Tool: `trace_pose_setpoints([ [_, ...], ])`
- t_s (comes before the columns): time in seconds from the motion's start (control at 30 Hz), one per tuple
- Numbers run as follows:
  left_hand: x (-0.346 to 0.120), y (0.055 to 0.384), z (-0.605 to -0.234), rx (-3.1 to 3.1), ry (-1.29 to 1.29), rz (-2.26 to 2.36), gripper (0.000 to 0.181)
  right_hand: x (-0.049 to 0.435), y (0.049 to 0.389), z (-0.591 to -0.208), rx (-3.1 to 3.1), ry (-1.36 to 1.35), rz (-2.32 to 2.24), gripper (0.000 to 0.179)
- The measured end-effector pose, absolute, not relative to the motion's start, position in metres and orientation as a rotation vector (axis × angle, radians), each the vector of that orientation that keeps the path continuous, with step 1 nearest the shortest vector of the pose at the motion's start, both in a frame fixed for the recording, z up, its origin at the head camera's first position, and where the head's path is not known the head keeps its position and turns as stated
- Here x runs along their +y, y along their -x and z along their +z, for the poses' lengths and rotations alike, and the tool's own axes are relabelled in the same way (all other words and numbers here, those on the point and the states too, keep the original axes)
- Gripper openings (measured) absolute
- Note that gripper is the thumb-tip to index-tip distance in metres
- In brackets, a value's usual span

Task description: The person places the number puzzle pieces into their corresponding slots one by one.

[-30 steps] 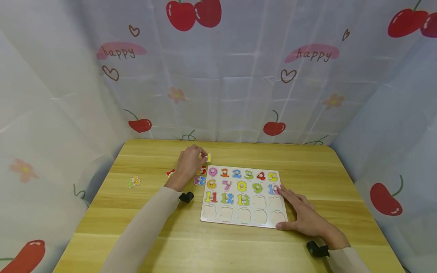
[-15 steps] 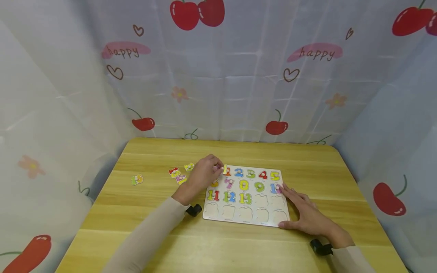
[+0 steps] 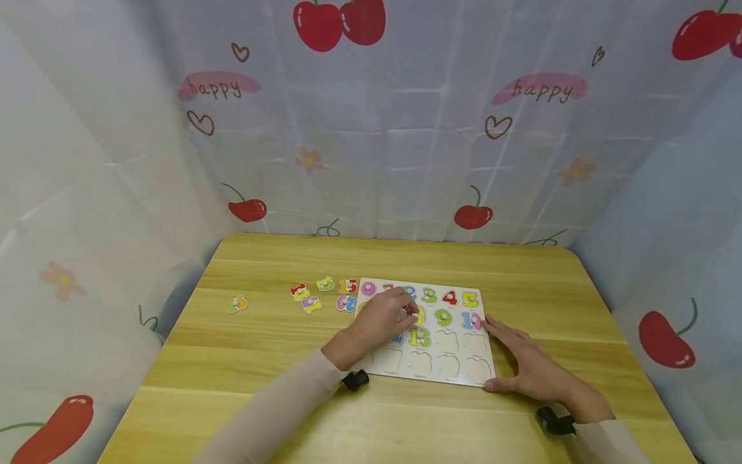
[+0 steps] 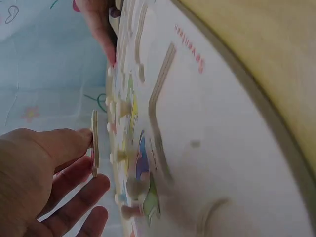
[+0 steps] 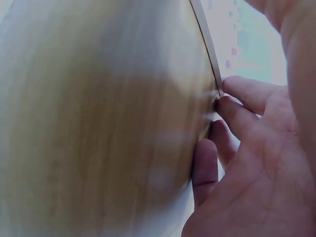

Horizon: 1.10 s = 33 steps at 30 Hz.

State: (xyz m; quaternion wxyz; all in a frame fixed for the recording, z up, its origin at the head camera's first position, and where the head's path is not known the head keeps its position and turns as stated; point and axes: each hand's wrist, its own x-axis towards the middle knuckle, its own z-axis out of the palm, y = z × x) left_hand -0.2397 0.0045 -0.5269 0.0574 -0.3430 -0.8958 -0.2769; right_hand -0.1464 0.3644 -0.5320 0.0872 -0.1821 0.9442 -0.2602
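The tabletop (image 3: pixel 440 422) is smooth and wood-grained, with a soft sheen. The puzzle board (image 4: pixel 222 123) has a smooth face and a bare wooden edge; the held piece (image 4: pixel 96 143) shows pale wood. The knobs (image 4: pixel 123 108) look like smooth wood. The curtain (image 3: pixel 377 154) is creased and faintly shiny, the sleeves (image 3: pixel 278 409) matt cloth.

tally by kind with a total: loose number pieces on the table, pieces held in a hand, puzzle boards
Loose number pieces on the table: 6
Held piece, in the left hand: 1
Puzzle board: 1
Total: 8
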Motion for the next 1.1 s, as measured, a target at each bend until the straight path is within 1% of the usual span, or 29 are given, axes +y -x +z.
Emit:
trace_pose_setpoints([
  [0.13, 0.022, 0.233, -0.530, -2.697, 1.158, -0.763, 0.007, 0.364, 0.147, -0.532, 2.808, 0.535, -0.768, 0.125],
  [0.33, 0.048, 0.225, -0.530, -2.717, 1.249, -0.719, 0.006, 0.364, 0.146, -0.530, 2.802, 0.534, -0.771, 0.124],
  [0.57, 0.070, 0.223, -0.540, -2.713, 1.267, -0.537, 0.004, 0.364, 0.146, -0.531, 2.812, 0.554, -0.789, 0.121],
  [0.93, 0.075, 0.223, -0.544, -2.716, 1.224, -0.547, 0.003, 0.365, 0.147, -0.533, 2.820, 0.564, -0.792, 0.122],
  [1.1, 0.073, 0.221, -0.542, -2.739, 1.230, -0.579, 0.008, 0.366, 0.146, -0.534, 2.818, 0.562, -0.796, 0.121],
])
